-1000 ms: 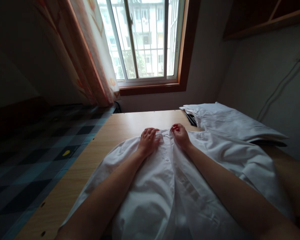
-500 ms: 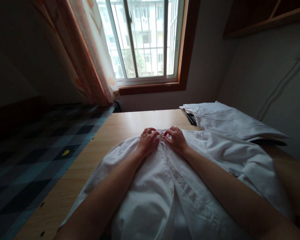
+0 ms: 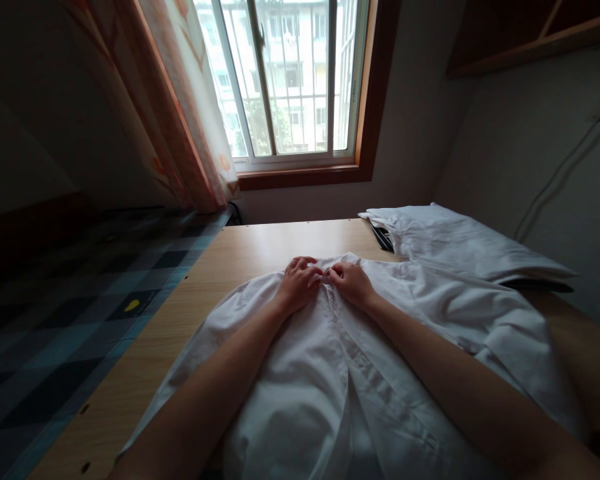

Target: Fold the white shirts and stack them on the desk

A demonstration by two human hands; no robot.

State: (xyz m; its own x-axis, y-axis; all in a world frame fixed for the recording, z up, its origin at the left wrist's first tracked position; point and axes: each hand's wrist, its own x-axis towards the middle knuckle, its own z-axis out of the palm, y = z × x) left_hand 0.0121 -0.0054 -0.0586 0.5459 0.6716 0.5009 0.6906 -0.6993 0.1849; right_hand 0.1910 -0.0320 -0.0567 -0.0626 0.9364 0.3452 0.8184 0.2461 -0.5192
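Both grips, left hand [image 3: 296, 285] and right hand [image 3: 351, 283], pinch the white shirt's [image 3: 300, 373] far edge together. It lies on a wooden worktop [image 3: 260, 250]. A window [image 3: 285, 80] is beyond.

No text, label, brand, number or sign can be read here. The white shirt [image 3: 300, 373] shows plain cloth, the wooden table [image 3: 260, 250] bare grain. A small yellow mark [image 3: 131, 305] sits on the checked bedding [image 3: 65, 320], perhaps a printed motif, but it is too dim and small to make out as lettering. The building beyond the window [image 3: 285, 80] carries no legible sign.
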